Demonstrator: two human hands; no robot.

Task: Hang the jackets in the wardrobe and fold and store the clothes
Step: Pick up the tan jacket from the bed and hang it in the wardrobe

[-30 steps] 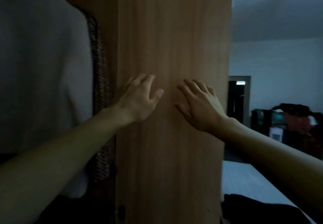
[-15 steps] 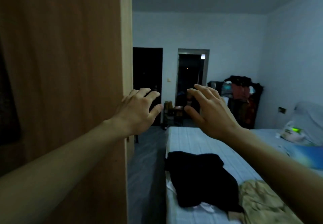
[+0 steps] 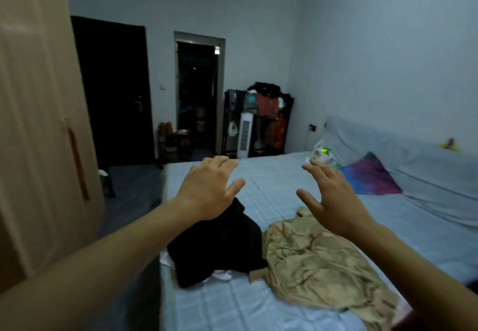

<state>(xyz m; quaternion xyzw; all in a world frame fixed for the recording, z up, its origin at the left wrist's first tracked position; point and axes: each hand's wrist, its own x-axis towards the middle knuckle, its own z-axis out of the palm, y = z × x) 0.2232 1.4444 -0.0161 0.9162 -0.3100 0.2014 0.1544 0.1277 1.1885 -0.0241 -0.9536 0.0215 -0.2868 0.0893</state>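
Observation:
A crumpled black garment (image 3: 219,245) lies on the bed (image 3: 258,307) with a bit of white cloth showing under it. A rumpled tan jacket (image 3: 320,266) lies to its right, touching it. My left hand (image 3: 209,188) hovers above the black garment with its fingers spread and holds nothing. My right hand (image 3: 333,196) hovers over the far end of the tan jacket, fingers spread as well, empty. The wooden wardrobe (image 3: 38,123) stands at the left with its door closed.
A purple-blue pillow (image 3: 370,178) and a plastic bag (image 3: 320,153) lie at the bed's far right. A clothes rack (image 3: 269,116) and a white tower fan (image 3: 244,136) stand by the back wall. Dark doorways (image 3: 196,98) open beyond a strip of floor (image 3: 129,196) beside the bed.
The view has swung right, from the wardrobe door to the bed. Both hands left the wardrobe panel and now hover over the clothes on the bed.

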